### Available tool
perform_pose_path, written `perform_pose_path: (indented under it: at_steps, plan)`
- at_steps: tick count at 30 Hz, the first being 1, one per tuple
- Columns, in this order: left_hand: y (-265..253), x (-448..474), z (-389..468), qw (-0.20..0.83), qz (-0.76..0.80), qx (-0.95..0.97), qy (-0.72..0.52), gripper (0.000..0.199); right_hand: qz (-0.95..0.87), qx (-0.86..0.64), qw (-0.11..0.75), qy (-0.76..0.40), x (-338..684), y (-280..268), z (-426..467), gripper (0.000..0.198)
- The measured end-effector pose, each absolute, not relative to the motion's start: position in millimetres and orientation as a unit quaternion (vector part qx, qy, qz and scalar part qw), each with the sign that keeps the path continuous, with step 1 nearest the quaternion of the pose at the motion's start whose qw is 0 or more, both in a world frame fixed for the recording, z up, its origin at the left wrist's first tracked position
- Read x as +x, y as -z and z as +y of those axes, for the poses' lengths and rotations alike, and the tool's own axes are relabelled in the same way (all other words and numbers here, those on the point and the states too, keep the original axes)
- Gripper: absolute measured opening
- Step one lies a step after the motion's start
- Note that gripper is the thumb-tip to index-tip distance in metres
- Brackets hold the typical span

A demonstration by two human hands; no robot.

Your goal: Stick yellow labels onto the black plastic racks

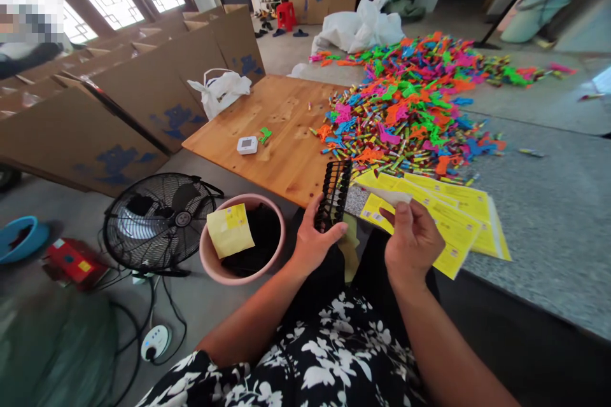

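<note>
My left hand [312,240] is wrapped round a black slotted plastic rack [340,181], tilted upward at the table's front edge. Between the thumb and fingers of my right hand [414,245] is a thin, whitish pointed piece [384,193], perhaps paper or film; its exact kind I cannot make out. Flat yellow printed packets [456,229] lie under and beside that hand on the grey speckled surface. Just beyond the rack rises a big heap of small colourful plastic toy guns and thin tubes [405,114]. Below the rack, part of a yellowish sheet [351,248] shows near my lap.
On the wooden table [286,114] are a white digital timer [247,145], a green toy piece [265,135] and a white plastic bag [222,92]. A pink tub [281,235] with a yellow packet and a black fan [160,222] stand at left, before tall cardboard boxes [143,89].
</note>
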State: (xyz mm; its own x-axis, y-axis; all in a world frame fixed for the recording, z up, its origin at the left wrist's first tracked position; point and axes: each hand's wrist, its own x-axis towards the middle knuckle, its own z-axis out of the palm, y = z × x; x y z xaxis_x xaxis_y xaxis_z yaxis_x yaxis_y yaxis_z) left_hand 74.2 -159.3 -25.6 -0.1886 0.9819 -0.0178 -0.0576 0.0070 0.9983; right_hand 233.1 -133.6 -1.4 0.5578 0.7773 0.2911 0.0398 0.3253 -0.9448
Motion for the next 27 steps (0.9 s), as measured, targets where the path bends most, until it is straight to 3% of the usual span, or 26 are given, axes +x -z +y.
perform_pose_path:
  at_steps: [3, 5, 7, 11, 14, 18, 27]
  plan:
    - [23.4, 73.4, -161.1, 0.367, 0.576, 0.508, -0.525, 0.07, -0.343, -0.533, 0.718, -0.287, 239.0, 4.6, -130.0, 0.035]
    - [24.7, 73.6, -161.8, 0.359, 0.57, 0.52, -0.526, 0.067, -0.33, -0.54, 0.718, -0.291, 241.2, 6.3, -128.7, 0.038]
    - [26.9, 74.8, -161.2, 0.409, 0.542, 0.486, -0.551, 0.066, -0.33, -0.546, 0.714, -0.288, 241.3, 7.0, -128.9, 0.039]
    - [25.9, 79.7, -157.8, 0.639, 0.421, 0.273, -0.583, 0.057, -0.381, -0.549, 0.696, -0.263, 235.8, 6.4, -133.6, 0.036]
    - [18.4, 83.9, -157.2, 0.744, 0.322, 0.141, -0.568, 0.054, -0.477, -0.543, 0.663, -0.195, 227.7, 6.4, -137.6, 0.027]
    - [9.5, 90.8, -159.1, 0.773, 0.247, 0.081, -0.578, 0.052, -0.597, -0.509, 0.61, -0.106, 215.5, 6.3, -137.9, 0.017]
    - [11.2, 102.2, -159.7, 0.767, 0.254, 0.06, -0.586, 0.044, -0.673, -0.46, 0.579, 0.006, 203.5, -0.6, -133.2, 0.014]
